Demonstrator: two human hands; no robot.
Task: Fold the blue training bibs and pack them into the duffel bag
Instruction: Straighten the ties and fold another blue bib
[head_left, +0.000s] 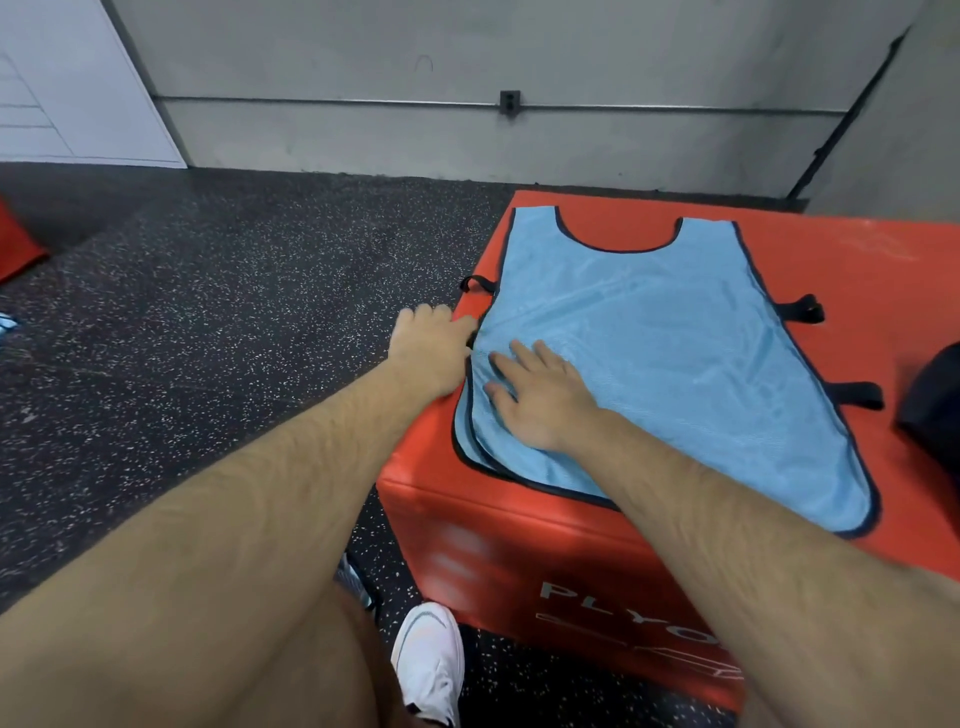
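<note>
Blue mesh fills the middle of the head view: a light-blue training bib with dark piping (675, 353) lies spread flat, neck opening away from the person, on top of a red padded plyo box (519, 545). Its black elastic side straps (802, 309) stick out at both sides.

The left hand (428, 348) sits at the bib's left edge with its fingers curled and appears to pinch the hem there. The right hand (540, 397) lies flat on the fabric just beside it, fingers spread, pressing the mesh down. At the near left corner two piped edges show one over the other; whether that is the bib's back panel or a second bib, I cannot tell.

By my reading the task is at an early stage: this bib is smoothed out but not yet folded, and nothing is seen packed. A dark rounded bag (935, 405) at the right edge of the box may be the duffel, though too little shows. A blue scrap (8, 325) on the speckled black rubber floor (208, 312) at far left may be another bib waiting.
</note>
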